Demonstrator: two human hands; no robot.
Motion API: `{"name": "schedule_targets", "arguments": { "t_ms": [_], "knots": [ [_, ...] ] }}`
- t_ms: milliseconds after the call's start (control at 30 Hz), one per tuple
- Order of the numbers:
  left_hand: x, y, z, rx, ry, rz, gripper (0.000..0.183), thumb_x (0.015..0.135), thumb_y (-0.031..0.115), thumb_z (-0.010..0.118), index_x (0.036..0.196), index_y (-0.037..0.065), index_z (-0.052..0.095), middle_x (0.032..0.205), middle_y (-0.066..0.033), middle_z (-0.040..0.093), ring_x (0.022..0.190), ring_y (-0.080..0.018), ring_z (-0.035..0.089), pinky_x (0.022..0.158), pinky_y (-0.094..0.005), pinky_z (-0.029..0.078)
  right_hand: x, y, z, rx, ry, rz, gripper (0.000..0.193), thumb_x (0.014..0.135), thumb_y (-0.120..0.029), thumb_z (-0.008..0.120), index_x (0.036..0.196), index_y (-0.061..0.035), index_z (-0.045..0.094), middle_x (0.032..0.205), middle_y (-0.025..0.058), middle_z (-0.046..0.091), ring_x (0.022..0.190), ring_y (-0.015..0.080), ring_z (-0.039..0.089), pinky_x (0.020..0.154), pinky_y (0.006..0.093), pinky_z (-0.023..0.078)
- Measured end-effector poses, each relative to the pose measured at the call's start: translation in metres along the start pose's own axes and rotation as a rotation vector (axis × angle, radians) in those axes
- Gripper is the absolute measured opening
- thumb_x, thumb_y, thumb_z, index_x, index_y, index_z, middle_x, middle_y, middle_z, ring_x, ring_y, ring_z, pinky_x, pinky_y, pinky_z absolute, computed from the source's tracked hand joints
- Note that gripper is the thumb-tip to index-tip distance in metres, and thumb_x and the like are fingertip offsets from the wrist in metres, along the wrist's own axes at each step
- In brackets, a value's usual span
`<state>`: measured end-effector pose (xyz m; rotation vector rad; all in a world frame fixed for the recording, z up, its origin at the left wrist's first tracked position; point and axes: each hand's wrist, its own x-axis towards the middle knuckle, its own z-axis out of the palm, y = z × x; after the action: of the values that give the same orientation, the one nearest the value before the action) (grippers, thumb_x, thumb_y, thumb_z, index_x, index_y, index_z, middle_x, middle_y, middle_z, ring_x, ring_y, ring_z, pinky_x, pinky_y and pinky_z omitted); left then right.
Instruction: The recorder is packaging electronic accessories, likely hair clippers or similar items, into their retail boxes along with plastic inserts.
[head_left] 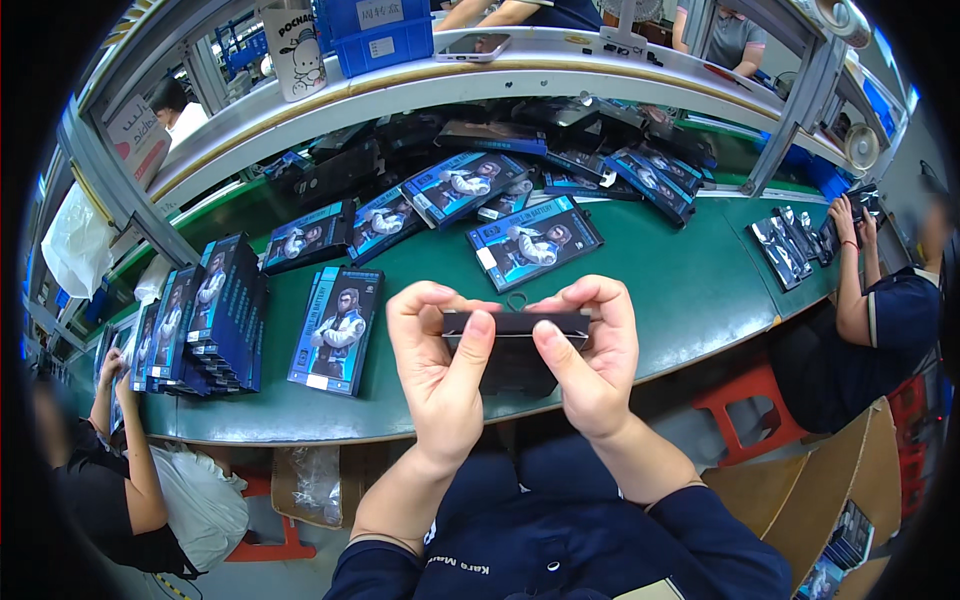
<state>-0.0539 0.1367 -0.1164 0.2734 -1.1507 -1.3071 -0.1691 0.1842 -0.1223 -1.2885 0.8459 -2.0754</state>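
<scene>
Head view: both bare hands grip one dark box (512, 323) between them, in front of the person's body and over the middle of the near edge of the green work surface (430, 300). The left hand (438, 368) has its left end and the right hand (600, 368) its right end; the two thumbs press on the narrow face turned up to the camera, well apart from each other, while the other fingers bend round the ends and the far side. Neither hand is free. Below that narrow face, the body of the box drops into shadow between the palms, and I cannot tell whether its lower end touches the surface.

Just beyond the box, a small dark ring (516, 300) lies on the surface. Left of the left hand, near the near edge, a blue-and-black printed carton (337, 330) lies flat. Farther along, toward the left corner, a stack of cartons (222, 310) leans beside others. Straight ahead of the hands, an angled carton (535, 243) lies apart from the jumbled heap of cartons (465, 190) along the far edge. Toward the right end, silvery-black packets (785, 245) lie in a row near a co-worker's hands (852, 222). Another co-worker's hands (115, 372) work at the left end.
</scene>
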Motion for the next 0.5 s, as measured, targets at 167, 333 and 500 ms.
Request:
{"name": "schedule_targets", "arguments": {
  "t_ms": [167, 333, 500],
  "knots": [
    [0.003, -0.015, -0.012, 0.088, -0.041, 0.138, 0.019, 0.091, -0.002, 0.064, 0.102, 0.004, 0.050, 0.107, -0.0145, 0.063, 0.091, -0.0117, 0.058, 0.082, -0.0232, 0.046, 0.003, 0.017, -0.010, -0.033, -0.040, -0.118, 0.028, 0.090, 0.001, 0.065, 0.108, -0.0047, 0.044, 0.105, 0.0129, 0.060, 0.095, 0.0161, 0.060, 0.083, 0.0274, 0.048],
    [0.000, -0.033, -0.052, 0.003, -0.439, -0.068, 0.061, 0.079, 0.003, 0.078, 0.129, 0.001, 0.043, 0.134, -0.0216, 0.050, 0.128, -0.0261, 0.047, 0.107, -0.0361, 0.037, -0.008, 0.044, -0.023, -0.074, -0.120, -0.288, 0.028, 0.095, -0.007, 0.061, 0.118, -0.0042, 0.045, 0.109, 0.0136, 0.060, 0.101, 0.0173, 0.058, 0.089, 0.0286, 0.046],
    [-0.028, -0.026, -0.042, 0.387, -0.595, -0.149, 0.115, 0.064, 0.028, 0.087, 0.152, 0.000, 0.019, 0.151, -0.0240, 0.030, 0.141, -0.0376, 0.029, 0.114, -0.0452, 0.027, 0.027, 0.071, -0.029, -0.385, -0.224, -0.117, 0.046, 0.096, -0.024, 0.061, 0.136, -0.0040, 0.047, 0.126, 0.0190, 0.054, 0.119, 0.0287, 0.052, 0.105, 0.0390, 0.038]
  ]
}}
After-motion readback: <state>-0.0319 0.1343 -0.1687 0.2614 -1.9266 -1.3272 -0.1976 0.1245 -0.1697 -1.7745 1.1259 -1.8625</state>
